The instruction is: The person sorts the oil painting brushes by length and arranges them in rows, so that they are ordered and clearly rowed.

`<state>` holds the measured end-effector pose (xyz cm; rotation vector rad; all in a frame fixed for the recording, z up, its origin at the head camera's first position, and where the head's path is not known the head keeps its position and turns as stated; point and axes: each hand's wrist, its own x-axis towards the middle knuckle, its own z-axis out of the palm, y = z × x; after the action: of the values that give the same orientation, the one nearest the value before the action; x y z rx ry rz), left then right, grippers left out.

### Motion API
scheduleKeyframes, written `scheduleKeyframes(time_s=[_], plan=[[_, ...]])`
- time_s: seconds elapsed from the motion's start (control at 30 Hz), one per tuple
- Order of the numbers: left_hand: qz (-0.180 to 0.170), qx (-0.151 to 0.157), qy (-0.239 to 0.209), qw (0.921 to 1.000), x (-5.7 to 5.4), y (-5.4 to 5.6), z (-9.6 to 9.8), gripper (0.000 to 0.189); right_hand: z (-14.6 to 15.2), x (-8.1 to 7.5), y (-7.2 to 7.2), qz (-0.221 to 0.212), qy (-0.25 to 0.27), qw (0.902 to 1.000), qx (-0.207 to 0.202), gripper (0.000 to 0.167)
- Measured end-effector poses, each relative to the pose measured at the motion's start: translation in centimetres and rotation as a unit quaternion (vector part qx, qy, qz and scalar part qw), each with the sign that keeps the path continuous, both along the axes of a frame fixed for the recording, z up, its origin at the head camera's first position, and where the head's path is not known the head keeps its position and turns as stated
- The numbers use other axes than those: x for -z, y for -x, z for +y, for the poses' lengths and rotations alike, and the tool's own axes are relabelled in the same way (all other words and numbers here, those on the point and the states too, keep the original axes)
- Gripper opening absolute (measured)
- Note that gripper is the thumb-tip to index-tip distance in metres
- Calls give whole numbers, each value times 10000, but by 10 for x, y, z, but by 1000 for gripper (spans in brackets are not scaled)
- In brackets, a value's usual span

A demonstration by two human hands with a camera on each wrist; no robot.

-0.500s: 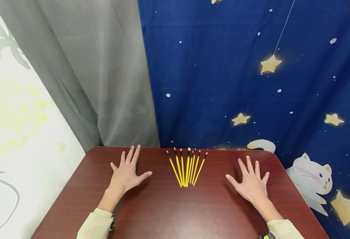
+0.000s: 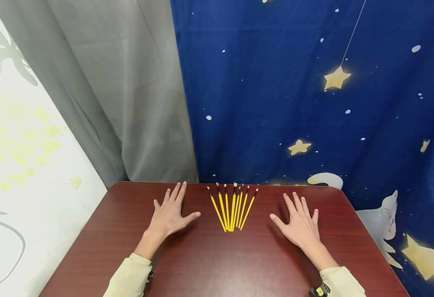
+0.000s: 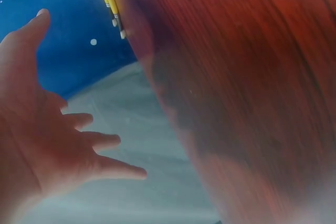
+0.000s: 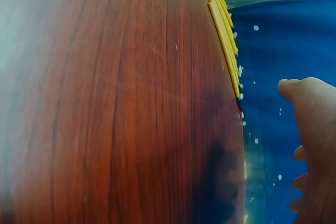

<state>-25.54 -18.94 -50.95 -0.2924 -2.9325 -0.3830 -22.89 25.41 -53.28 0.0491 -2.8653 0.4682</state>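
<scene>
Several yellow-handled paintbrushes (image 2: 233, 208) lie fanned out near the table's far edge, pale bristles pointing away from me and handle ends close together. To their left is my left hand (image 2: 168, 214), palm down with fingers spread and thumb toward the brushes. My right hand (image 2: 301, 225) mirrors it on the other side, fingers also spread. Neither hand touches a brush. The left wrist view shows the left hand (image 3: 58, 135) raised over the tabletop, with brush tips (image 3: 113, 9) at the top. In the right wrist view, brush handles (image 4: 223, 30) lie beyond the thumb of the right hand (image 4: 320, 140).
The dark red wooden table (image 2: 217, 264) has rounded far corners. Behind it hang a grey curtain (image 2: 146, 103) and a blue curtain (image 2: 257, 90) with stars and a cat. A white patterned surface (image 2: 24, 165) stands at the left. Each wrist wears a dark band.
Both hands have moved inward, the left to the right and the right to the left, nearer the paintbrushes. The brushes have stayed in place.
</scene>
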Motion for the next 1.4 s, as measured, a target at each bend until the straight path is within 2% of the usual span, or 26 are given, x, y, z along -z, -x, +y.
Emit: scheduleKeyframes(time_s=[0.13, 0.5, 0.8, 1.03, 1.4], plan=[[-132, 106, -163, 9997, 1, 0, 4, 115, -6, 2, 2, 53, 50, 9999, -129, 104], [-323, 291, -763, 9961, -1, 7, 17, 98, -27, 2, 16, 264, 76, 9989, -382, 97], [-380, 380, -875, 9947, 0, 12, 35, 91, -48, 3, 20, 149, 402, 9977, -534, 105], [-621, 326, -1223, 9900, 1, 15, 52, 90, -62, 7, 27, 227, 467, 9963, -692, 106], [-707, 108, -1614, 9843, 2, 26, 81, 86, -85, 7, 37, 220, 899, 9930, -727, 104]])
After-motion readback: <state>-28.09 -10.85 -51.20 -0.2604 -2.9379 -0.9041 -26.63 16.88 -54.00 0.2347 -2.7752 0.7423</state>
